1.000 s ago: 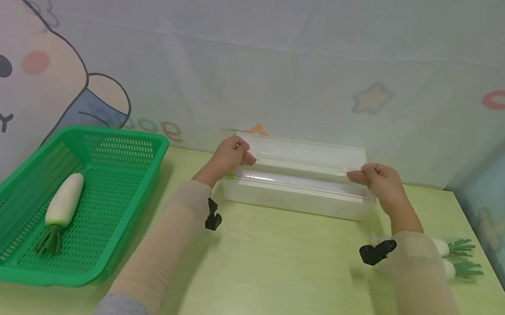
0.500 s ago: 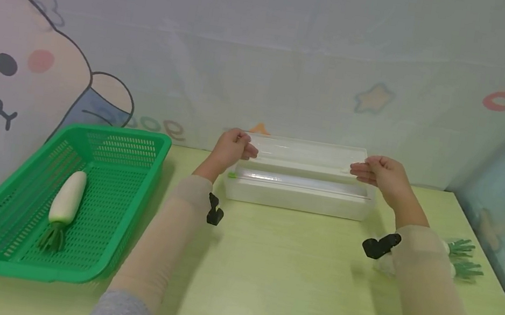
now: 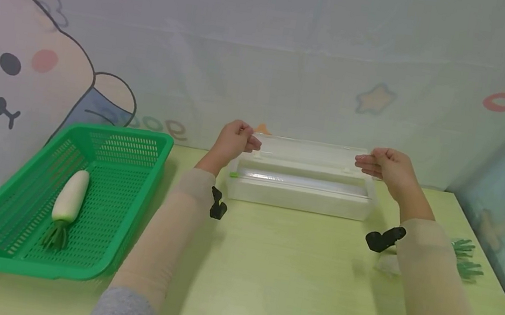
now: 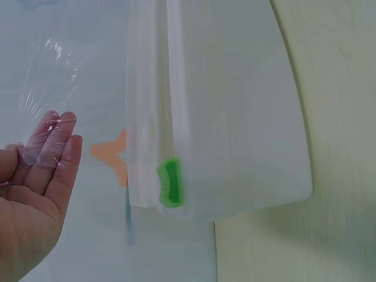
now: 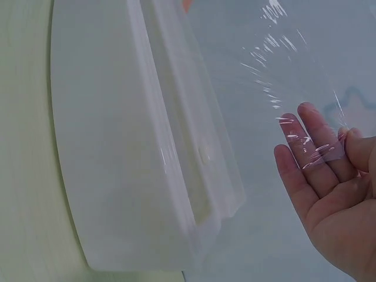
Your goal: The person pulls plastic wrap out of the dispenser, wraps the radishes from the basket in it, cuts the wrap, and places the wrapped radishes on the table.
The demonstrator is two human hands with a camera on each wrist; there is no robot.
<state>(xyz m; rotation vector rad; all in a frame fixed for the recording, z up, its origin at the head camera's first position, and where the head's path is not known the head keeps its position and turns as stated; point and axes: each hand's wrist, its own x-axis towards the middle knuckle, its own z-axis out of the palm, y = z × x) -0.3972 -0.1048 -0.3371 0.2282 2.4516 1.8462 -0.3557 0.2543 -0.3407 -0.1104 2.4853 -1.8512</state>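
A white cling film dispenser [image 3: 300,200] stands at the back of the table, its translucent lid [image 3: 312,153] raised. The film roll [image 3: 302,182] lies inside it. My left hand [image 3: 231,146] pinches one corner of a clear sheet of cling film [image 4: 53,70] between thumb and index finger. At the other corner my right hand [image 3: 392,170] pinches the same sheet, its remaining fingers extended behind the film. Both hands are raised above the box, one near each end. A green slider [image 4: 171,183] sits at the dispenser's left end.
On the left stands a green plastic basket [image 3: 137,205] holding a white radish [image 3: 71,196]. Radish leaves [image 3: 468,260] show at the right, partly behind my right sleeve [image 3: 430,282]. A printed cloth [image 3: 294,76] hangs behind the table.
Both hands have risen a little, drawing the film upward. The roll inside the dispenser shows more clearly below them. The dispenser stays in place.
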